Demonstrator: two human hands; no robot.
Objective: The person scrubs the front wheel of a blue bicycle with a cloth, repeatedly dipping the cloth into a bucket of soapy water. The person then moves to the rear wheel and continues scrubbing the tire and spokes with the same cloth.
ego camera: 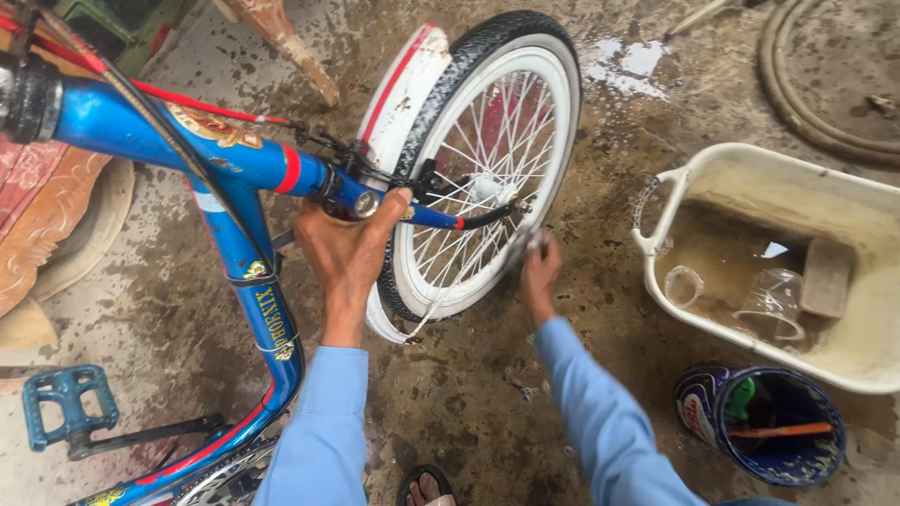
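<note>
While bicycle lies on wet concrete floor [469, 412], left hand [345, 251] wraps around blue frame tube [234, 159] near rear brake, fingers closed on it. Right hand [537, 274] pinches small grey object at rim of white rear wheel [487, 159]; object too blurred to identify. White tub [656, 234] of murky water sits right of wheel, blue tin [761, 424] just beside it. Blue pedal [67, 401] at lower left.

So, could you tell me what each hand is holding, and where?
The left hand grips the blue bicycle frame at its rear stay. The right hand holds a small tool, kind unclear, near the wheel axle.
</note>
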